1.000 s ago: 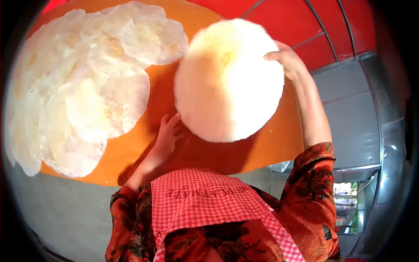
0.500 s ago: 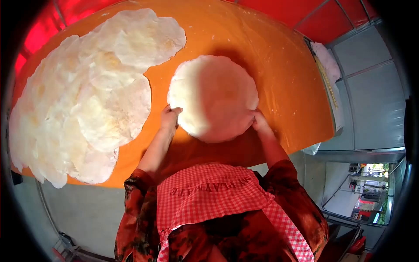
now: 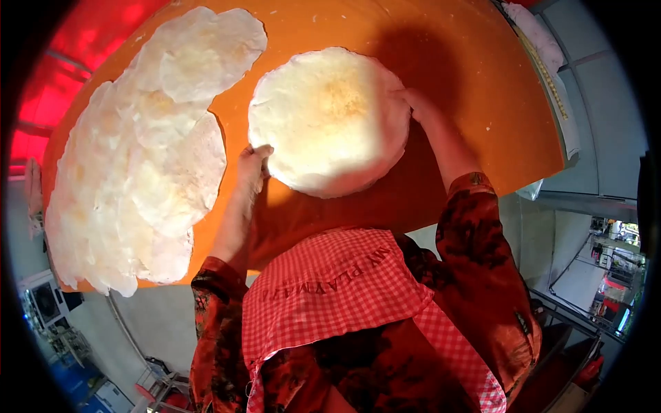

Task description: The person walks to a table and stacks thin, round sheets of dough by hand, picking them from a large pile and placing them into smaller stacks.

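A large round, thin flatbread (image 3: 327,124) is held over the orange table cover (image 3: 499,103), pale with a faintly browned patch near its middle. My left hand (image 3: 253,165) pinches its lower left edge, thumb on top. At the upper right edge my right hand (image 3: 415,104) grips the bread, its fingertips partly hidden beneath. To the left, many similar flatbreads (image 3: 138,165) lie overlapping in a broad spread that reaches the table's front edge.
A rolled pale cloth and a yellowish strip (image 3: 544,65) lie along the table's right edge. A red checkered apron (image 3: 323,296) is in front of my body. Grey panels stand at the right, and equipment (image 3: 47,303) is at the lower left.
The held flatbread has turned and risen on its right side, with my right hand moved up along its edge. The view has shifted, and more light falls on the bread.
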`<action>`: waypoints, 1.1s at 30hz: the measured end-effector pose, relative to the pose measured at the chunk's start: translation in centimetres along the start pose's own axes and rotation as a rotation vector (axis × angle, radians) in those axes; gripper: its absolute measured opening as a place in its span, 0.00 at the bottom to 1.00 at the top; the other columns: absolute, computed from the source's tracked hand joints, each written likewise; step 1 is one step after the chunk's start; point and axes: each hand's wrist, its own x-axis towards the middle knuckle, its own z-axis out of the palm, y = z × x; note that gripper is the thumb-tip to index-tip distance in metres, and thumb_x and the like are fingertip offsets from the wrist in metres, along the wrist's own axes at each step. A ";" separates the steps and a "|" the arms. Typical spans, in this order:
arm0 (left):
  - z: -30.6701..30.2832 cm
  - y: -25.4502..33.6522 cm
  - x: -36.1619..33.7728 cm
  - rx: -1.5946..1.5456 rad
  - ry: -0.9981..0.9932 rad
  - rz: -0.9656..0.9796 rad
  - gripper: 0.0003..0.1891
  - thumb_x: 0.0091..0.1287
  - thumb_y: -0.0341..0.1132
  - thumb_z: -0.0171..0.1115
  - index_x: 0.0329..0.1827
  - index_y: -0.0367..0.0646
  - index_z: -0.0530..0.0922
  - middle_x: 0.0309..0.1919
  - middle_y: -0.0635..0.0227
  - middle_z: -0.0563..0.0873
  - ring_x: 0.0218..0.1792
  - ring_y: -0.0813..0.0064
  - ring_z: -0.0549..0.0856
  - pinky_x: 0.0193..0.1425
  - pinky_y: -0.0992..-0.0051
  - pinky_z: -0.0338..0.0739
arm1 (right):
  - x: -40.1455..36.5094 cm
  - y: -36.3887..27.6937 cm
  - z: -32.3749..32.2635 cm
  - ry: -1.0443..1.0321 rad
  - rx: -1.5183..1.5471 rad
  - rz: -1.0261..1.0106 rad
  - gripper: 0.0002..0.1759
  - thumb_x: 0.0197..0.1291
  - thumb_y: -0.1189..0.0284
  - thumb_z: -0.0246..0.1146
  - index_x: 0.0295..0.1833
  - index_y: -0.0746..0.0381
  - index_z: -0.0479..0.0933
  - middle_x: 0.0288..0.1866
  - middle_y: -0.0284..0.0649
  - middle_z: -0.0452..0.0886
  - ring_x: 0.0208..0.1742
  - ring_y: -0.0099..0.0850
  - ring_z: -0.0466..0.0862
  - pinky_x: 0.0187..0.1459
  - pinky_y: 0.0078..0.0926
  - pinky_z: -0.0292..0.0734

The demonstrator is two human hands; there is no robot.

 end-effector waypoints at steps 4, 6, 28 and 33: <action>1.0 5.3 -0.6 -0.017 -0.148 0.073 0.11 0.62 0.31 0.66 0.45 0.37 0.81 0.38 0.61 0.87 0.35 0.71 0.87 0.39 0.74 0.83 | -0.5 2.3 -0.3 0.068 0.097 -0.020 0.20 0.58 0.70 0.64 0.54 0.69 0.78 0.52 0.44 0.83 0.52 0.35 0.82 0.56 0.29 0.76; 0.3 5.4 -0.8 -0.091 -0.267 -0.003 0.22 0.68 0.44 0.60 0.62 0.43 0.76 0.51 0.59 0.85 0.46 0.72 0.85 0.49 0.72 0.81 | -3.9 2.9 0.2 0.064 0.175 -0.021 0.20 0.58 0.71 0.63 0.54 0.69 0.78 0.53 0.44 0.83 0.52 0.34 0.82 0.56 0.28 0.75; 3.7 0.9 -8.9 -0.331 -0.199 -0.166 0.19 0.64 0.30 0.62 0.59 0.44 0.75 0.49 0.64 0.82 0.46 0.71 0.81 0.47 0.68 0.79 | 0.0 0.7 -2.6 -0.055 0.307 0.088 0.32 0.59 0.66 0.65 0.67 0.68 0.68 0.66 0.46 0.74 0.66 0.36 0.73 0.67 0.34 0.67; 4.8 1.3 -7.3 -0.135 -0.175 0.118 0.23 0.61 0.20 0.59 0.60 0.45 0.72 0.52 0.63 0.82 0.54 0.68 0.80 0.58 0.66 0.76 | -0.9 -0.9 -2.1 -0.188 0.070 -0.213 0.28 0.57 0.67 0.65 0.62 0.69 0.73 0.60 0.45 0.79 0.58 0.35 0.80 0.62 0.32 0.72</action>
